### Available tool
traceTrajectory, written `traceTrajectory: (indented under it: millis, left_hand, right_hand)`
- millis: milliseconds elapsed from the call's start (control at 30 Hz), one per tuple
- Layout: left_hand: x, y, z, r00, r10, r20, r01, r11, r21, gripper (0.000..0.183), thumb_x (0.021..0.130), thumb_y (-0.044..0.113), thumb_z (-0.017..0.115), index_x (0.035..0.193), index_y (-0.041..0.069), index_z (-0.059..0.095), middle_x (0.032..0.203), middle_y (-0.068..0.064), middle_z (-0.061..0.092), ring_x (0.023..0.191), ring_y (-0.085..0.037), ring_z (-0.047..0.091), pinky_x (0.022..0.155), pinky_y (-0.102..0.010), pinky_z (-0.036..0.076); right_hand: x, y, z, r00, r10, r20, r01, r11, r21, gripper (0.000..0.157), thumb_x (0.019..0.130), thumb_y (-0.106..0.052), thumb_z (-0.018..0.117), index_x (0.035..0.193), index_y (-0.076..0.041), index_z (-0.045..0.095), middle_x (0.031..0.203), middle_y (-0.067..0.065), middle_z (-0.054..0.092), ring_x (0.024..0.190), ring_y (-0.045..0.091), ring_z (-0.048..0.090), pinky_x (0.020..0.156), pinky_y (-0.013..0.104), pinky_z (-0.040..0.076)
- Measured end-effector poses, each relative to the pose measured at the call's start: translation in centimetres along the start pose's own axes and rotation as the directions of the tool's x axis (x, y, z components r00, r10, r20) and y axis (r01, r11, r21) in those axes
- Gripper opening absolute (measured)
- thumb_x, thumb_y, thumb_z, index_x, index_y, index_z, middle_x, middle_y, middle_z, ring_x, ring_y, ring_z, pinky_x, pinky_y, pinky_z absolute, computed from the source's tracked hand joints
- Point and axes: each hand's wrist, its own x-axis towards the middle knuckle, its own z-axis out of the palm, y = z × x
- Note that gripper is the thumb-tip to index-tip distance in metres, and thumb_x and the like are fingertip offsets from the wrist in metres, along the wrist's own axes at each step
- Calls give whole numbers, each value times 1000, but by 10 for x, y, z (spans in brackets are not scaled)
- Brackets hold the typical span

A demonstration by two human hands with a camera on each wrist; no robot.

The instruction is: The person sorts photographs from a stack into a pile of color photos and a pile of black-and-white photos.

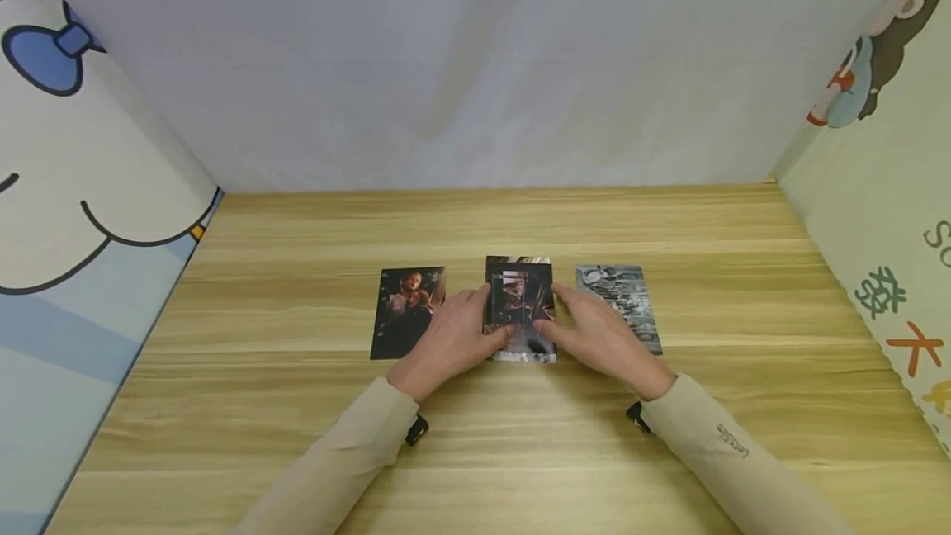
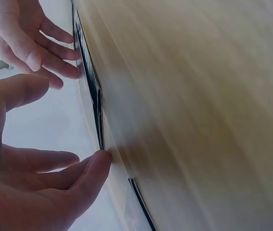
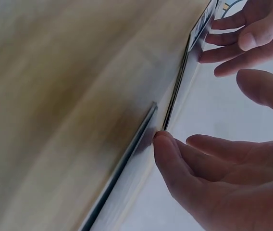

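A small pile of photo cards [image 1: 518, 295] lies in the middle of the table, its layers slightly out of line at the top and bottom edges. My left hand [image 1: 462, 329] is at the pile's left side, with an index fingertip at the edge and the thumb near the lower left. On the opposite side, my right hand [image 1: 598, 329] has its index fingertip by the right edge and its thumb over the lower right. In both wrist views the fingers are loosely bent, the thumbs held apart from them, and the pile's thin dark edge [image 2: 97, 115] runs between the hands.
To the left lies a dark photo card [image 1: 401, 320] showing a figure; to the right, a grey photo card [image 1: 627, 304] is partly covered by my right hand. The wood-grain table [image 1: 520, 444] meets a white back panel [image 1: 483, 106], with printed panels on both sides.
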Motion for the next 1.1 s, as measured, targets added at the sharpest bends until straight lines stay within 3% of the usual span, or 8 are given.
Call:
traceTrajectory:
  millis: [800, 1100]
  left_hand:
    - [-6, 2, 2, 1000, -6, -6, 6, 996, -92, 75, 99, 37, 69, 154, -5, 41, 151, -23, 51, 138, -40, 51, 113, -54, 43]
    - [-12, 5, 0, 999, -8, -45, 2, 990, -139, 75, 97, 34, 71, 154, -5, 42, 152, -24, 51, 139, -40, 49, 114, -54, 41]
  right_hand:
    - [0, -6, 1, 999, 26, 39, -28, 999, 39, 69, 101, -35, 63, 153, 6, 44, 146, 28, 55, 133, 46, 53, 109, 60, 45]
    - [-5, -5, -1, 1000, 0, 3, -1, 996, 94, 68, 101, -34, 62, 154, 4, 42, 123, 25, 69, 104, 35, 70, 86, 52, 58]
